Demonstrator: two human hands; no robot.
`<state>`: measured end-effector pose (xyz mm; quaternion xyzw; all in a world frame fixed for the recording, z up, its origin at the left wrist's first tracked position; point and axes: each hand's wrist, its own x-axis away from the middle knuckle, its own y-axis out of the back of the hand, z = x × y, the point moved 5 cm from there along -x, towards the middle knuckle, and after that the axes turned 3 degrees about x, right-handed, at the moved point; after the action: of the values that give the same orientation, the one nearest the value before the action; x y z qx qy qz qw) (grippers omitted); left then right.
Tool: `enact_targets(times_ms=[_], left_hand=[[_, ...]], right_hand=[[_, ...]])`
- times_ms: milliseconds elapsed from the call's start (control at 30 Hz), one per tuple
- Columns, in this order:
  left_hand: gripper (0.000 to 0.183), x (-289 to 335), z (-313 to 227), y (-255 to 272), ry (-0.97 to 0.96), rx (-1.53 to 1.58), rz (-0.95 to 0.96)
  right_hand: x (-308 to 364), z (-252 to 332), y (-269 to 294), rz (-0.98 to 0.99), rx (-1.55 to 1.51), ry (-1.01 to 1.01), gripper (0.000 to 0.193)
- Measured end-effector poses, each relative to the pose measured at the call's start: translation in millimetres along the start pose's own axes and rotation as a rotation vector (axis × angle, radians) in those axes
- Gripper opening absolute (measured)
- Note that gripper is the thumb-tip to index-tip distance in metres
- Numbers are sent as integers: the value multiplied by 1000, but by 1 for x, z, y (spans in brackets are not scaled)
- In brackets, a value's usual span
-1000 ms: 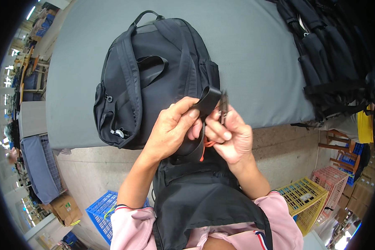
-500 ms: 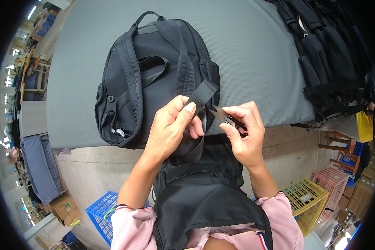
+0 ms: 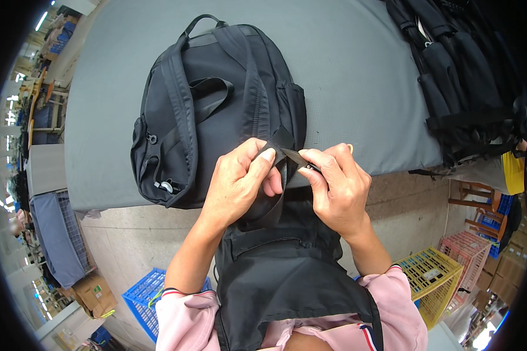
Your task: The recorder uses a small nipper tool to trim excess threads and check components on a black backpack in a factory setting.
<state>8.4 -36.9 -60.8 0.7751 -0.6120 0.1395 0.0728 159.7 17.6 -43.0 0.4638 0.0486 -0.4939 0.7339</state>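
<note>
A black backpack point(image 3: 222, 117) lies on the grey-covered table with its shoulder straps facing up. My left hand point(image 3: 240, 178) pinches a black webbing strap point(image 3: 282, 139) at the backpack's lower right, and part of the strap hangs down over the table's front edge. In my right hand point(image 3: 341, 187) are small thread snips point(image 3: 295, 157), their pointed metal blades against the strap just beside my left fingertips. My fingers cover most of the snips' handle. Whether the blades are closed on a thread is too small to make out.
Several black bags point(image 3: 459, 76) are piled at the table's point(image 3: 357, 76) right end. Below the table stand a blue crate point(image 3: 143, 301) on the left and a yellow crate point(image 3: 430, 278) and a pink crate point(image 3: 465, 251) on the right. A black apron point(image 3: 293, 275) covers my front.
My right hand has moved left, bringing the snips' blades from just beside the strap onto it. The strap's end has tipped down, and my left hand keeps its pinch.
</note>
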Motion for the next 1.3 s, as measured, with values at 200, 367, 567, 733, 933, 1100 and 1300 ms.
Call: enact_targets(times_ms=[200, 367, 567, 733, 933, 1100, 1300], left_hand=[[21, -3, -2, 0, -1, 28, 24], [23, -2, -2, 1, 76, 165, 149], [24, -5, -7, 10, 68, 148, 194], [20, 2, -23, 4, -287, -446, -177], [10, -5, -21, 3, -368, -497, -80], [13, -12, -22, 8, -419, -569, -47], [20, -14, -21, 8, -342, -541, -154]], right_hand=[[0, -12, 5, -39, -339, -249, 28], [-15, -28, -19, 113, -678, -323, 33], [-27, -25, -24, 10, -563, -52, 26], [-23, -28, -27, 62, -468, -99, 12], [-27, -26, -27, 141, -528, -187, 9], [-28, -27, -29, 62, -489, -161, 15], [-22, -4, -12, -31, -326, 41, 35]])
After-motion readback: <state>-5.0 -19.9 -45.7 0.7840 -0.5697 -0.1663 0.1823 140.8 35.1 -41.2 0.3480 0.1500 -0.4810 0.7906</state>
